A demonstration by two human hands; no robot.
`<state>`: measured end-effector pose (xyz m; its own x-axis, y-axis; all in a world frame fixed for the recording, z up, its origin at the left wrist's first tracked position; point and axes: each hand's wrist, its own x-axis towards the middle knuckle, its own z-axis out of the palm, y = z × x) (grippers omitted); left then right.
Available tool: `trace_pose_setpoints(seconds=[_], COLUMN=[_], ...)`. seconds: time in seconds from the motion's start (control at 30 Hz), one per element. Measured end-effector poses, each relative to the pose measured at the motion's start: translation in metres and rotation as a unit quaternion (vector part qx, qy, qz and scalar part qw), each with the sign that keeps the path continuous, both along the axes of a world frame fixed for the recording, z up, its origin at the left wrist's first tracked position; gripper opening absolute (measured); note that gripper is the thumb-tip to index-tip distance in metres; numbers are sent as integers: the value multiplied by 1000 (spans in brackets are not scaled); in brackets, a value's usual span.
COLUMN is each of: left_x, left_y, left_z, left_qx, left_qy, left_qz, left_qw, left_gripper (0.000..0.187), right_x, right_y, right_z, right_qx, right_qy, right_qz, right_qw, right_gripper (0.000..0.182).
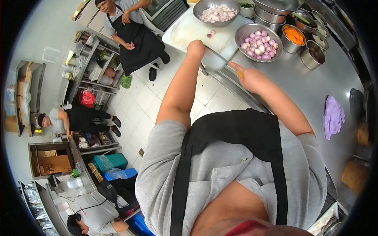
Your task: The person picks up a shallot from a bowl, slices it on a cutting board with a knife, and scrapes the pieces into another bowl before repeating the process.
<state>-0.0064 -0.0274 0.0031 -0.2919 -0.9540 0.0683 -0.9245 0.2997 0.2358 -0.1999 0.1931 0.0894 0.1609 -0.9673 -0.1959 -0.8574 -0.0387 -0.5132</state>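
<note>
My right hand (250, 77) is wrapped round the handle of a knife (216, 54), and an orange bit of the handle shows by the fingers. The blade points left over the near edge of a white cutting board (177, 34). At the blade's far end my left hand (196, 49) is closed, its fingers mostly hidden; I cannot tell what is in them. A couple of small shallot pieces (211, 33) lie on the board beyond. A steel bowl (237, 37) of peeled purple shallots (260, 45) stands right of the board. Sliced shallots (218, 13) fill another bowl (195, 11) behind.
Carrot pieces (293, 35) fill a steel container on the right, among several other containers. A purple cloth (334, 117) lies on the steel counter (299, 94). Across the tiled floor (214, 88), one person (136, 43) stands near the board; two others are farther left by shelves.
</note>
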Motion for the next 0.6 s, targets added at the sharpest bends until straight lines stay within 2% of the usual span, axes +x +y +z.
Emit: trace_pose_setpoints(seconds=[0.27, 0.37, 0.47, 0.6], left_x=[-3, 8, -3, 1], left_y=[1, -5, 0, 1], left_z=[9, -11, 6, 4], left_qx=[-4, 4, -5, -6], left_qy=[-1, -5, 4, -39], left_qz=[-7, -6, -9, -13], left_qw=[1000, 1000, 1000, 999], left_gripper=[19, 19, 20, 23], right_x=[-8, -3, -9, -3], right_y=[-4, -1, -5, -1], right_z=[-4, 0, -7, 2], right_qx=[21, 15, 5, 35], right_qy=[14, 10, 17, 18], right_qz=[24, 14, 22, 9], right_qw=[999, 1000, 1000, 999], right_gripper=[59, 59, 59, 60])
